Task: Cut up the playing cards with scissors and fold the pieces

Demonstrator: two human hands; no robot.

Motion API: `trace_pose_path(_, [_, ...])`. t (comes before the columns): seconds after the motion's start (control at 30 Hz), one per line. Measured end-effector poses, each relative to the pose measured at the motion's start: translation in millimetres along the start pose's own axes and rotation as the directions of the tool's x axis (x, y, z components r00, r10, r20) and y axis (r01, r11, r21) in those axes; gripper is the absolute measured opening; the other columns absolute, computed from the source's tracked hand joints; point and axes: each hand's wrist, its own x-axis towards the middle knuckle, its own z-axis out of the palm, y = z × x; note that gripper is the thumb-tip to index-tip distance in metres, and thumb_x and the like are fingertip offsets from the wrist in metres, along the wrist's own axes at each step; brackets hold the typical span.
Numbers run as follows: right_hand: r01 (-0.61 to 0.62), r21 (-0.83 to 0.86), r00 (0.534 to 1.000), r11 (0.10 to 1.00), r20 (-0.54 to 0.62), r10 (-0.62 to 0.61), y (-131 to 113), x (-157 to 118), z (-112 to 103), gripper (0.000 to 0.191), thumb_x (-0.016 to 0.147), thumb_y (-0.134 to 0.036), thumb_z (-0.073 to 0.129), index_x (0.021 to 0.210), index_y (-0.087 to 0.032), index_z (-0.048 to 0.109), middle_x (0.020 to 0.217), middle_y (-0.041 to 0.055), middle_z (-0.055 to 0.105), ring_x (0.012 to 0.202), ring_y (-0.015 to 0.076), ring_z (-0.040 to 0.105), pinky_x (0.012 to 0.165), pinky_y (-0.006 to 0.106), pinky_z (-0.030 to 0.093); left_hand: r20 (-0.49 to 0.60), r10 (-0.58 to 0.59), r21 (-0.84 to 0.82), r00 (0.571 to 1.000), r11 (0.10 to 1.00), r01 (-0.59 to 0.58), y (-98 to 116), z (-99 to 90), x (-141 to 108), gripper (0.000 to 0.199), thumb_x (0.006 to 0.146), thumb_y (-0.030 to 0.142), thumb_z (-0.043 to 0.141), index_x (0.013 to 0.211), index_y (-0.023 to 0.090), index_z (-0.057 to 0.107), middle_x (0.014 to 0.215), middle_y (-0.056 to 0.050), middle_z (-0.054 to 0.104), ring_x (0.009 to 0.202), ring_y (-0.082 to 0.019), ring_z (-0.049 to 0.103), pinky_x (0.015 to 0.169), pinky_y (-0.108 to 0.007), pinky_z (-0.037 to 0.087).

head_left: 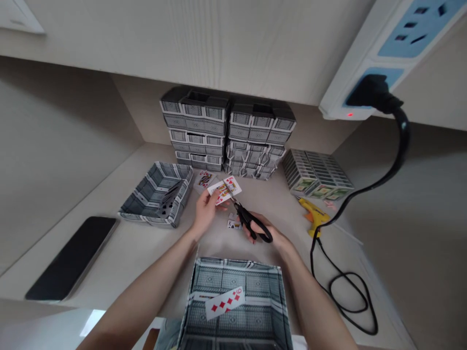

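Note:
Pinched between the fingers of my left hand (206, 210) is a king of hearts card (233, 185). My right hand (265, 229) grips black-handled scissors (251, 221), whose blades lie across the card. Just left of that card, more face cards (205, 179) lie on the table. A small cut piece marked K (234, 224) rests beside the scissors. Nearest me, between my forearms, stands an open box made of cards (239, 276), with a cut strip of diamonds (225, 303) inside.
At the left are a card tray (146, 192) holding strips and a black phone (73, 257). Card boxes (199, 116) are stacked behind. Card packs (315, 172), a yellow glue gun (314, 216) and its black cable (368, 187) lie right, below a power strip (365, 58).

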Motion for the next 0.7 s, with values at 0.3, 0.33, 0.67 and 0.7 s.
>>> trace_pose_path(0.3, [-0.012,-0.004,1.0,1.0,0.016,0.012,-2.0,1.1,4.5,0.057,0.066,-0.063,0.056,0.094,-0.014,0.049,0.062,-0.0017,0.048,0.047,0.0089,0.044,0.042,0.021,0.034,-0.087,0.068,0.02,0.994,0.998,-0.067,-1.2,4.8,-7.0,0.035,0.073,0.041,0.058,0.098,0.016,0.057,0.089,-0.006,0.067,0.058,-0.015,0.063,0.047,-0.024,0.051])
trace_pose_path(0.33, [-0.011,-0.003,1.0,1.0,0.023,0.011,-1.0,1.0,4.2,0.057,0.066,-0.062,0.056,0.094,-0.014,0.049,0.062,-0.0016,0.048,0.047,0.009,0.044,0.042,0.021,0.034,-0.099,0.078,0.03,0.992,0.997,-0.076,-1.3,5.3,-7.7,0.036,0.073,0.041,0.057,0.099,0.016,0.057,0.089,-0.006,0.067,0.058,-0.014,0.063,0.046,-0.024,0.051])
trace_pose_path(0.67, [-0.009,0.003,1.0,1.0,0.022,0.009,0.0,3.8,10.5,0.056,0.065,-0.064,0.056,0.091,-0.014,0.049,0.061,-0.0018,0.047,0.046,0.0087,0.043,0.042,0.021,0.035,-0.139,0.142,0.082,0.98,0.988,-0.131,-0.9,5.4,-8.6,0.034,0.074,0.041,0.056,0.096,0.014,0.059,0.076,-0.005,0.066,0.052,-0.012,0.059,0.043,-0.021,0.047])
trace_pose_path(0.7, [-0.01,0.006,1.0,1.0,0.021,0.01,-0.8,4.1,11.0,0.057,0.065,-0.065,0.055,0.091,-0.014,0.049,0.06,-0.002,0.047,0.046,0.0086,0.043,0.041,0.021,0.034,-0.128,0.139,0.072,0.982,0.989,-0.13,-0.7,5.5,-8.6,0.034,0.075,0.041,0.056,0.096,0.014,0.058,0.077,-0.005,0.067,0.052,-0.012,0.059,0.043,-0.021,0.048])
